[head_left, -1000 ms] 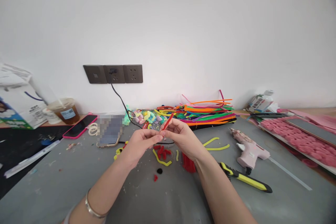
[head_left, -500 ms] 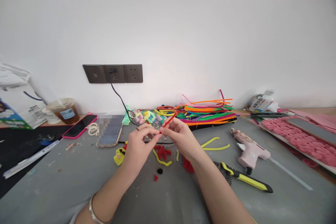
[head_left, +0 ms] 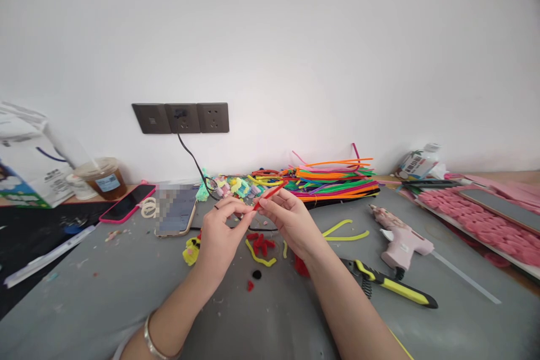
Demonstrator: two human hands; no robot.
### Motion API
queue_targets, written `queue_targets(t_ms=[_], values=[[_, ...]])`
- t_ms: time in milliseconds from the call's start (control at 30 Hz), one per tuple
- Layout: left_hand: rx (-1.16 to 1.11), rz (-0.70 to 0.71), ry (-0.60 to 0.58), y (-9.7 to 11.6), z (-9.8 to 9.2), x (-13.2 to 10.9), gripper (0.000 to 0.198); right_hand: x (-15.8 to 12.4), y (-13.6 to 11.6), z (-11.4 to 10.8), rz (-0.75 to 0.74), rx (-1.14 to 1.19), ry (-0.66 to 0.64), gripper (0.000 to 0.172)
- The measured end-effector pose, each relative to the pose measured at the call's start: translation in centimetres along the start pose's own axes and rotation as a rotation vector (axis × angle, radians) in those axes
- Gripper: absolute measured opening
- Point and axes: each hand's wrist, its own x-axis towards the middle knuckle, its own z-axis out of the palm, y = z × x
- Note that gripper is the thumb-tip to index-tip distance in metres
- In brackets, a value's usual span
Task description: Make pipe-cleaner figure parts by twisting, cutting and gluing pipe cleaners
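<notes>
A red pipe cleaner [head_left: 273, 189] is pinched between both hands above the middle of the table. My left hand [head_left: 223, 233] grips its lower end between thumb and fingertips. Fingers of my right hand [head_left: 291, 222] close on it farther up, and its free end points up and right. Below them on the table lie red pipe cleaner pieces [head_left: 262, 244], a bent yellow pipe cleaner [head_left: 262, 261], a black pompom [head_left: 257, 274] and a small red bit [head_left: 250, 286]. A yellow fuzzy figure [head_left: 190, 253] is partly hidden behind my left hand.
Behind the hands lies a pile of coloured pipe cleaners [head_left: 337, 185]. Yellow-handled pliers [head_left: 400, 289] and a pink glue gun [head_left: 403, 242] are on the right, near pink braided material [head_left: 476, 214]. Phones [head_left: 129, 203] and a drink cup [head_left: 105, 179] stand left.
The red pipe cleaner now looks straighter between my fingers. Both hands have shifted very slightly left; the things on the table stay put.
</notes>
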Motion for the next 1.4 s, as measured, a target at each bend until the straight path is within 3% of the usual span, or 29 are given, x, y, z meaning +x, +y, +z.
queue_targets(t_ms=[300, 600, 767, 833, 933, 1100, 1400], values=[[-0.039, -0.044, -0.030, -0.8, 0.1, 0.0, 0.004, 0.1, -0.2, 0.0, -0.001, 0.049, 0.032, 0.029], [-0.204, -0.254, -0.095, -0.6, -0.3, 0.5, 0.016, 0.1, -0.5, -0.2, -0.024, 0.015, 0.006, 0.029], [-0.487, -0.562, -0.035, -0.5, 0.1, 0.6, 0.034, -0.1, -0.3, 0.1, -0.277, -0.154, 0.092, 0.020], [-0.611, -0.685, -0.080, -0.4, 0.3, 0.5, 0.040, -0.3, -0.2, 0.3, -0.465, -0.294, 0.127, 0.012], [-0.795, -0.794, -0.186, -0.2, 0.4, 0.5, 0.038, -0.6, -0.2, 0.6, -0.700, -0.574, 0.048, 0.014], [-0.957, -0.809, -0.161, -0.3, 0.3, 0.5, 0.030, -0.9, -0.2, 0.8, -0.868, -0.888, -0.088, 0.020], [-0.843, -0.767, -0.135, -0.6, 0.0, 0.8, 0.035, -0.8, -0.2, 0.4, -0.905, -0.922, -0.076, 0.013]])
